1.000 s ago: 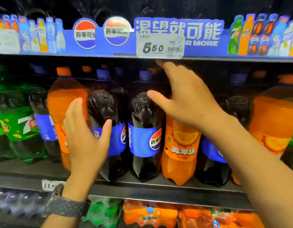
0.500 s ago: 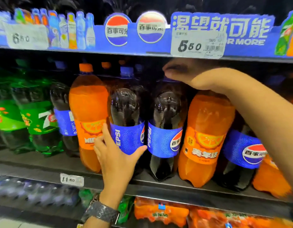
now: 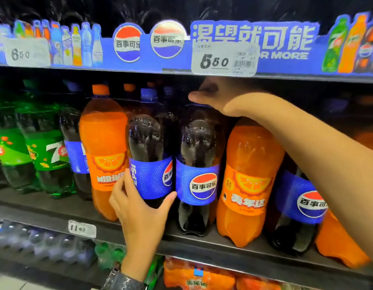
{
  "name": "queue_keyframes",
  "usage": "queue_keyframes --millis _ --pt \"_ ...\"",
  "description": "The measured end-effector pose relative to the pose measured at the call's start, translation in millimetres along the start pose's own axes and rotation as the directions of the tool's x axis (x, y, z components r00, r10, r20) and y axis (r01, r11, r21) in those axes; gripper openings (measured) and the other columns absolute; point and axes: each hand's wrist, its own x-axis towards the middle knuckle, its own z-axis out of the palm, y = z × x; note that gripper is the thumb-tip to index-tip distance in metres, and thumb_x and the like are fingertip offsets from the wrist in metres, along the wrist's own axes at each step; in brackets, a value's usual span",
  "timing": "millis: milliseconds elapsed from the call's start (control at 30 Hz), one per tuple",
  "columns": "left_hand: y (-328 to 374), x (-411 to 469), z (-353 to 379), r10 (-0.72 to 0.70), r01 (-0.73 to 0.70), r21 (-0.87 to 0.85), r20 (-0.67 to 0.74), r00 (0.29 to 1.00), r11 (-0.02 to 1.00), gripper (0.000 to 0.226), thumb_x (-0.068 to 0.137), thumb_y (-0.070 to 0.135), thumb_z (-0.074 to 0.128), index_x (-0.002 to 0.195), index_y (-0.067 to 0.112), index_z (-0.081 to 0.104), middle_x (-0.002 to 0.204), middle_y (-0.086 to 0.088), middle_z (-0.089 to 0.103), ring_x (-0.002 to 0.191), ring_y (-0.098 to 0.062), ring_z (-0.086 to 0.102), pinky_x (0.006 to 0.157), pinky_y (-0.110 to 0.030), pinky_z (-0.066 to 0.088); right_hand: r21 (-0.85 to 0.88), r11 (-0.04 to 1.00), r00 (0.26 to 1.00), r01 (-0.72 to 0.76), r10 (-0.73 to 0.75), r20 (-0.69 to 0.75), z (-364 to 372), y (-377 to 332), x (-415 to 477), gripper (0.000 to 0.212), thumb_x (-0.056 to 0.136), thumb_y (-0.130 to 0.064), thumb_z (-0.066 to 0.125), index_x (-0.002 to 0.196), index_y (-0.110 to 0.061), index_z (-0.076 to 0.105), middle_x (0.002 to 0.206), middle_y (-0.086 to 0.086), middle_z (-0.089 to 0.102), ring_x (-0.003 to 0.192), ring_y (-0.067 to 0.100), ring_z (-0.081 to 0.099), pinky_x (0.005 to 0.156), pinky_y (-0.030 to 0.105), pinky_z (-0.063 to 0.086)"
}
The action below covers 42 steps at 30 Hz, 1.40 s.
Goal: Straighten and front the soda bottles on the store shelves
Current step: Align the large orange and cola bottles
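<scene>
Left Pepsi bottle (image 3: 150,151) upright at front of mid shelf (image 3: 202,248), label turned sideways, logo off at its right edge. Left hand (image 3: 139,214) clamped low on it: thumb on right of label, fingers wrapped round the left; wristwatch (image 3: 122,281) at btm of view. Centre Pepsi bottle (image 3: 199,164) touching it on the right, logo square to front. Right hand (image 3: 219,97) cupped over its top, fingers curled down round the hidden cap, forearm reaching in from the right. Tight row – Mirinda bottle (image 3: 104,143) against the left one, orange bottle (image 3: 248,174) against the centre one, far Pepsi bottle (image 3: 296,201) partly behind forearm. 7UP bottles (image 3: 47,153) further left. Little headroom under upper shelf w/ price tag (image 3: 223,59). Narrow bare strip of shelf in front of bases.
</scene>
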Motion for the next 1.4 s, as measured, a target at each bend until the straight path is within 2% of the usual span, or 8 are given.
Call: queue_keyframes --millis 367,633,800,933,1067,1167,1267,1400 --pt "-4 -1 3 -0.077 0.077 0.006 0.014 0.997 0.997 0.11 0.056 0.038 0.089 0.147 0.027 0.029 0.127 -0.005 0.041 0.12 -0.027 0.041 0.094 -0.047 0.045 0.065 0.998 0.999 0.012 -0.015 0.038 9 4 -3 0.033 0.092 -0.05 0.051 0.107 -0.021 0.059 0.114 0.001 0.06 0.105 0.02 0.054 0.087 0.028 0.039" --pt "-20 3 -5 -0.09 0.103 -0.176 0.081 0.993 0.979 0.104 0.054 0.047 0.088 0.142 0.04 0.032 0.131 0.015 0.048 0.117 -0.013 0.052 0.096 -0.045 0.049 -0.066 0.996 0.998 -0.065 0.064 -0.016 4 -3 -7 0.035 0.088 -0.059 0.051 0.074 -0.027 0.046 0.078 -0.011 0.047 0.087 0.018 0.049 0.076 0.027 0.031" --pt "-37 4 -9 -0.077 0.145 -0.343 0.202 0.976 0.928 0.09 0.057 0.055 0.082 0.136 0.046 0.04 0.128 0.028 0.055 0.118 0.003 0.053 0.099 -0.036 0.048 -0.254 0.963 0.985 -0.091 0.049 -0.167 18 -21 -28 0.046 0.093 -0.053 0.046 0.119 -0.017 0.054 0.119 0.006 0.057 0.112 0.029 0.051 0.087 0.032 0.039" --pt "-43 9 -21 0.047 0.04 -0.318 0.261 0.964 0.947 0.079 0.07 0.046 0.078 0.139 0.04 0.041 0.135 0.026 0.051 0.124 0.006 0.047 0.101 -0.027 0.044 -0.409 0.911 0.917 -0.052 -0.119 -0.381 51 -49 -58 0.059 0.092 -0.046 0.052 0.137 -0.01 0.044 0.141 0.013 0.045 0.128 0.034 0.039 0.101 0.042 0.036" --pt "-58 40 -53 0.263 -0.226 -0.24 0.133 0.956 0.944 0.051 0.083 0.039 0.07 0.129 0.022 0.056 0.128 0.013 0.056 0.117 -0.007 0.052 0.101 -0.021 0.039 -0.503 0.864 0.839 -0.024 -0.256 -0.479 73 -81 -57 0.038 0.089 -0.032 0.058 0.119 -0.008 0.059 0.115 0.013 0.059 0.104 0.035 0.05 0.085 0.041 0.035" --pt "-84 85 -76 0.246 -0.234 -0.195 0.04 0.968 0.952 0.06 0.078 0.044 0.068 0.129 0.018 0.049 0.121 0.008 0.049 0.11 -0.015 0.048 0.098 -0.026 0.037 -0.24 0.971 0.811 0.013 -0.151 -0.566 94 -98 -62 0.03 0.088 -0.03 0.06 0.112 -0.012 0.057 0.108 0.002 0.056 0.098 0.02 0.05 0.084 0.03 0.04" --pt "-106 117 -76 0.125 0.002 -0.33 0.363 0.924 0.944 0.087 0.068 0.052 0.08 0.14 0.034 0.035 0.131 0.017 0.045 0.121 -0.005 0.048 0.103 -0.035 0.04 0.199 0.974 0.848 -0.107 0.194 -0.493 142 -107 -92 0.055 0.084 -0.036 0.064 0.132 -0.02 0.042 0.127 -0.01 0.046 0.114 0.002 0.047 0.095 0.026 0.045" --pt "-121 133 -69 0.292 -0.07 -0.414 0.501 0.815 0.908 0.095 0.068 0.049 0.078 0.146 0.044 0.024 0.137 0.028 0.038 0.128 0.005 0.04 0.104 -0.028 0.036 0.296 0.921 0.808 -0.253 0.37 -0.458 214 -119 -113 0.093 0.084 -0.026 0.07 0.152 -0.03 0.007 0.158 -0.014 0.009 0.144 0.002 0.009 0.116 0.017 0.013"
